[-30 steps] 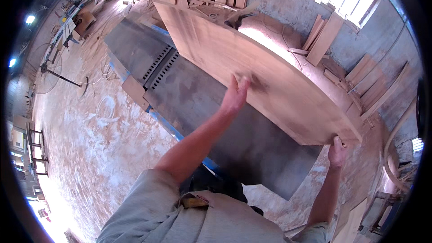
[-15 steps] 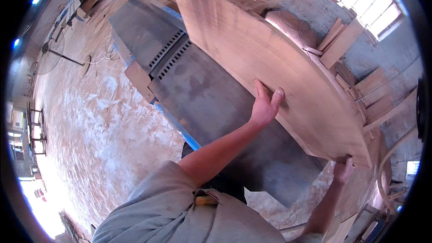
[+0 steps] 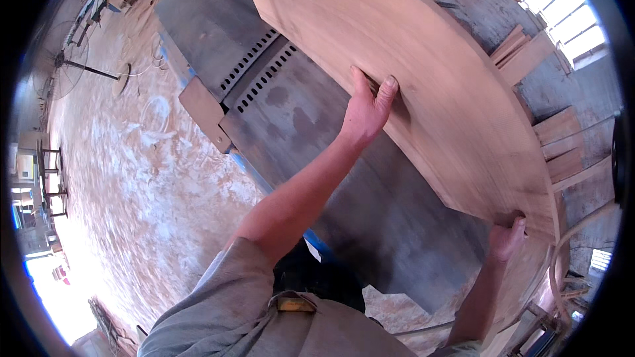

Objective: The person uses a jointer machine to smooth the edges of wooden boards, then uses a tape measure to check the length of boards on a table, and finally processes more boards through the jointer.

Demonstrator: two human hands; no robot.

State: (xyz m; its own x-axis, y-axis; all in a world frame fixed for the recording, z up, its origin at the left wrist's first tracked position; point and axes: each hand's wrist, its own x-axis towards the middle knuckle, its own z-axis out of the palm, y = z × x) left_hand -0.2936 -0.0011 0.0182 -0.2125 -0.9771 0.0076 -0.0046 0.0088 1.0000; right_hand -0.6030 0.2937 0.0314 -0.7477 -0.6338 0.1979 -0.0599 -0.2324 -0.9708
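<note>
A large wooden board [image 3: 436, 73] with a curved upper edge is tilted on edge over a long dark metal machine bed [image 3: 311, 139] with two rows of slots. My left hand [image 3: 370, 106] lies against the board's face near its lower edge, thumb and fingers apart. My right hand [image 3: 508, 238] grips the board near its right end, its fingertips partly hidden. The board hides part of the bed's far side. The bed has blue framework [image 3: 241, 165] and a plate [image 3: 205, 112] on its left side.
Stacked planks [image 3: 516, 53] and more boards [image 3: 562, 139] lean along the wall at right, under a barred window [image 3: 549, 3]. A standing fan [image 3: 66, 59] with a cable is at upper left, a dark rack [image 3: 53, 185] at far left. A pale hose [image 3: 562, 251] curves beside my right arm.
The view has shifted, so the board now fills more of the upper right. My left hand has moved along the board's face; my right hand stays gripping its right end.
</note>
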